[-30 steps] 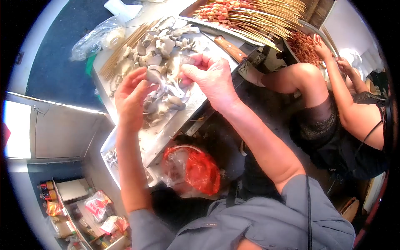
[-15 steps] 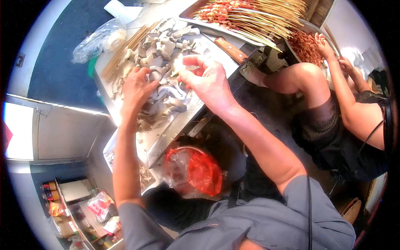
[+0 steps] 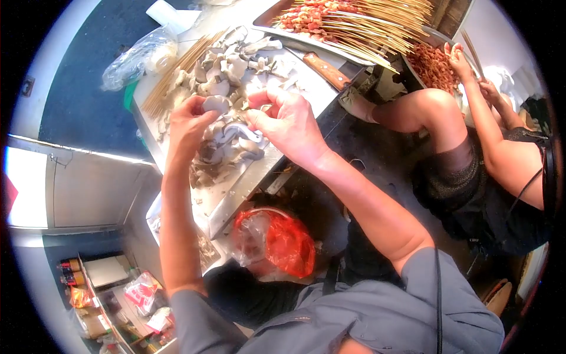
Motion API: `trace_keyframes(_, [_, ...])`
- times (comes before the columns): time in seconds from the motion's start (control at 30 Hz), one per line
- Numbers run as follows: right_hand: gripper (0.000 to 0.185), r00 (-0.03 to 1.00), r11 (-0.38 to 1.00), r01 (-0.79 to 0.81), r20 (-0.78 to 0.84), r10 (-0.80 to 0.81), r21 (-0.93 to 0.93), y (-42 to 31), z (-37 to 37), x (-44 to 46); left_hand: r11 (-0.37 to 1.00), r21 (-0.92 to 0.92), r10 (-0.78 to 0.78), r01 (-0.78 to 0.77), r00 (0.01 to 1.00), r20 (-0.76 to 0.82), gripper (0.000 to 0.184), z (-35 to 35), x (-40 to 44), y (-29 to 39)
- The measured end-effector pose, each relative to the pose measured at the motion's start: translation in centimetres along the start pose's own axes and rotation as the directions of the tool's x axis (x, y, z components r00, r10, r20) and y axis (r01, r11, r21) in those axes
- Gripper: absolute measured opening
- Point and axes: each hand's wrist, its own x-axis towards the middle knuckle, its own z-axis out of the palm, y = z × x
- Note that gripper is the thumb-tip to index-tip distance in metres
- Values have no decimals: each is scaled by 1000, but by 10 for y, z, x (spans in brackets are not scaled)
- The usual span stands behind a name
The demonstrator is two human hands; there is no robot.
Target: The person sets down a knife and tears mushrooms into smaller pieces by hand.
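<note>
Grey mushrooms [image 3: 233, 68] lie heaped on a white board [image 3: 233, 192], with a bundle of thin wooden sticks [image 3: 171, 85] along the left side of the heap. My left hand [image 3: 190, 121] pinches a mushroom piece [image 3: 216, 105] between thumb and fingers, over the near part of the heap. To the right of it, my right hand [image 3: 282, 118] has thumb and forefinger drawn together near the mushrooms; whatever is between those fingertips is too small to make out. The two hands are apart. A wooden-handled knife [image 3: 327, 71] lies beyond my right hand.
A metal tray [image 3: 265, 26] holds meat skewers [image 3: 365, 26] at the top. On the right, another person's hands [image 3: 463, 65] are beside a bowl of meat [image 3: 430, 66]. A red plastic bag [image 3: 289, 245] sits below the board, and a clear bag [image 3: 138, 62] lies at the upper left.
My left hand dipped to the heap with its fingers spread and now pinches a mushroom piece. My right hand has moved slightly down and left, its thumb and forefinger closer together.
</note>
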Motion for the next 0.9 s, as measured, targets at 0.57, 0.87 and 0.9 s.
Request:
trace_keyframes(0.57, [17, 974, 953, -120, 218, 58, 280, -9, 2, -5, 920, -385, 10, 68, 981, 196, 16, 10, -52, 48])
trace_keyframes(0.87, [14, 957, 915, -184, 277, 83, 360, -9, 2, -7, 790, -562, -152, 245, 966, 207, 14, 17, -53, 43])
trace_keyframes(0.9, [14, 958, 916, -182, 276, 82, 359, -10, 3, -7, 743, -624, -130, 244, 966, 222, 14, 18, -54, 37])
